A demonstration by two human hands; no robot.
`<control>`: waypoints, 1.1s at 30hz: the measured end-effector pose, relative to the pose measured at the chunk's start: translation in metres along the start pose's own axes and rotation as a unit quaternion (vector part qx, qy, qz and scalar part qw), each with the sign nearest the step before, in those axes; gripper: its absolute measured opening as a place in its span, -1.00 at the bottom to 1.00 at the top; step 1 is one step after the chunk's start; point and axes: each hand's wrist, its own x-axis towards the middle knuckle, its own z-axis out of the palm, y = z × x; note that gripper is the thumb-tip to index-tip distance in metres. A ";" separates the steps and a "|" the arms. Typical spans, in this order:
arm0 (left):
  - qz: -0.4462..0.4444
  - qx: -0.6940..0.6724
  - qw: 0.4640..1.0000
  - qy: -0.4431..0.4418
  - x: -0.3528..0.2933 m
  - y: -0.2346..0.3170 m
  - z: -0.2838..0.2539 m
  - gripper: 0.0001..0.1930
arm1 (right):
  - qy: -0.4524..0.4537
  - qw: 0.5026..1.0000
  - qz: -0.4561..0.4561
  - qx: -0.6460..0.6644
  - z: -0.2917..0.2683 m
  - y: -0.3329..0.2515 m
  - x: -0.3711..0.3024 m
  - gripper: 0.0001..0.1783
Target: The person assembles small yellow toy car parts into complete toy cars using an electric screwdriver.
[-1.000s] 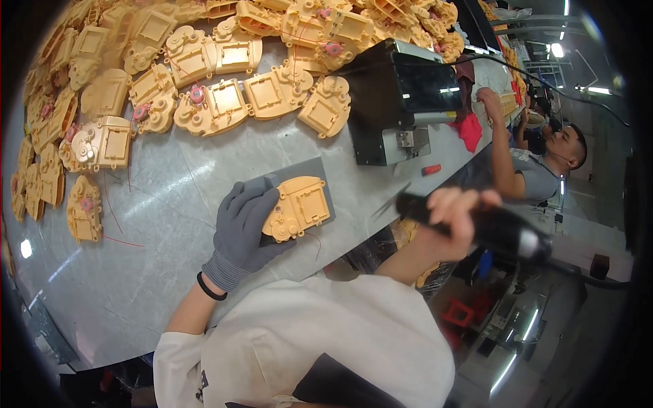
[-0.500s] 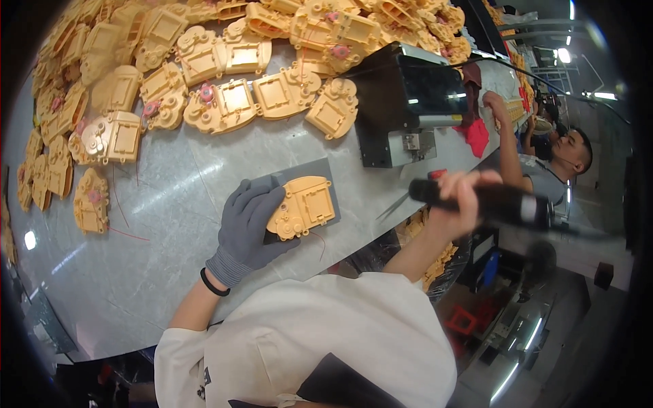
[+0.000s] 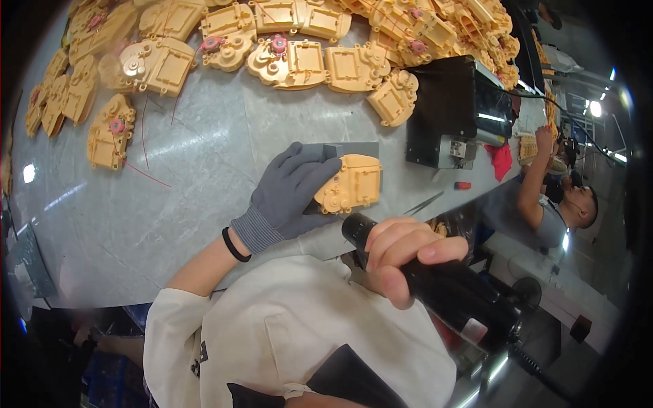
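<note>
My left hand (image 3: 282,194), in a grey knit glove, is closed on a yellow plastic gear housing (image 3: 357,182). The housing lies on a grey block-like holder (image 3: 368,147) on the table, its rectangular recess facing up. Bare fingers of my right hand (image 3: 408,257) wrap around a black corded electric screwdriver (image 3: 466,296). Its nose points up and left, just below and to the right of the housing. Whether a bit sticks out of the nose, and whether it touches anything, I cannot make out.
Several yellow housings (image 3: 297,64) line the far side, some with pink parts and thin red wires. A lone housing (image 3: 109,136) lies left. Rightward stand a black box-shaped machine (image 3: 442,109), a small red object (image 3: 462,185) and a red cloth (image 3: 500,162). A person (image 3: 552,204) sits beyond.
My right hand has brought the screwdriver leftward and toward my body, its nose now close to the housing. My left hand stays on the housing. The whole view has shifted.
</note>
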 end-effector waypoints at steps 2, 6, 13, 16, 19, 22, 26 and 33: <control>-0.001 0.001 1.000 0.002 -0.001 -0.002 0.001 -0.19 | 0.063 0.998 -0.022 0.004 0.005 0.011 -0.005 -0.50; 0.005 0.008 1.000 -0.001 -0.002 -0.004 0.001 -0.20 | 0.098 0.995 -0.020 0.002 0.011 0.019 -0.003 -0.54; 0.012 0.006 1.000 -0.004 0.001 -0.003 0.001 -0.19 | -0.023 0.999 -0.012 -0.040 0.007 0.017 0.005 -0.56; 0.025 -0.009 1.000 0.003 0.003 -0.002 0.000 -0.19 | -0.008 0.999 -0.009 -0.046 0.007 0.017 0.002 -0.55; 0.014 -0.022 1.000 0.005 0.001 0.000 -0.001 -0.18 | 0.018 0.999 0.006 -0.042 0.007 0.015 0.000 -0.54; 0.008 -0.011 1.000 0.003 0.002 0.002 -0.001 -0.19 | 0.062 0.997 0.018 0.031 -0.008 0.008 -0.014 -0.53; -0.007 -0.005 1.000 -0.010 -0.001 0.009 0.004 -0.15 | 0.299 0.948 -0.105 -0.025 -0.075 -0.032 -0.026 -0.56; -0.003 -0.017 1.000 -0.005 0.006 0.008 0.000 -0.24 | 0.491 0.838 -0.069 -0.228 -0.170 -0.008 0.009 -0.64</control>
